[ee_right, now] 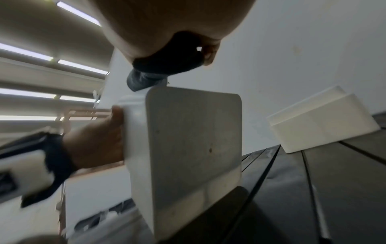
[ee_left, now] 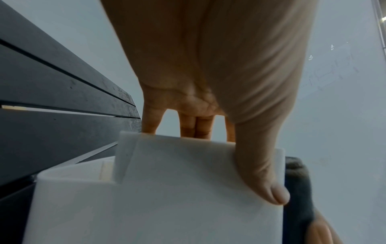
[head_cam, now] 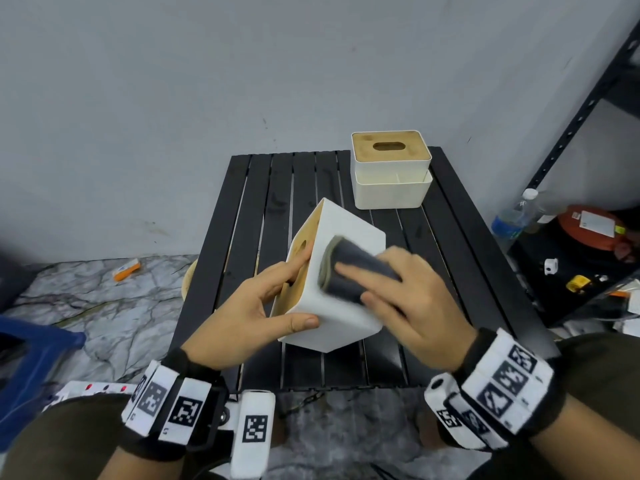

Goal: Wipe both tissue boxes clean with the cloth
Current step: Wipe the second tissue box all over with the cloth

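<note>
Left hand [head_cam: 242, 306] gripped the near tissue box [head_cam: 346, 306], thumb curled over the lower white wall, fingers spread along the wooden lid face, one fingertip at the oval slot. Right hand [head_cam: 408, 296] pressed a folded dark cloth [head_cam: 349, 268] flat against the upturned white side of that box, fingers mostly straight on top of the cloth; the wrist view showed the cloth bunched under the palm with the thumb curled against it. Box was tipped on its side, tilted, one lower edge on the table [head_cam: 263, 188], lid facing left. Box body was smooth matte white plastic with rounded corners; lid looked like light bamboo or wood. Cloth was dark grey-blue, soft, motion-blurred. Second tissue box [head_cam: 391, 161] stood upright at the far right part of the table, well apart from the hands, same white body with wooden slotted lid, plus a lower open compartment on its near side. Table was black, slatted, with narrow gaps and dull smudges. Wall behind was plain pale grey; floor marble-patterned. Black metal shelf [head_cam: 581, 109] stood to the right with a plastic bottle [head_cam: 512, 220] and assorted clutter on a low level. Both wrists wore bands with black-and-white marker tags.
</note>
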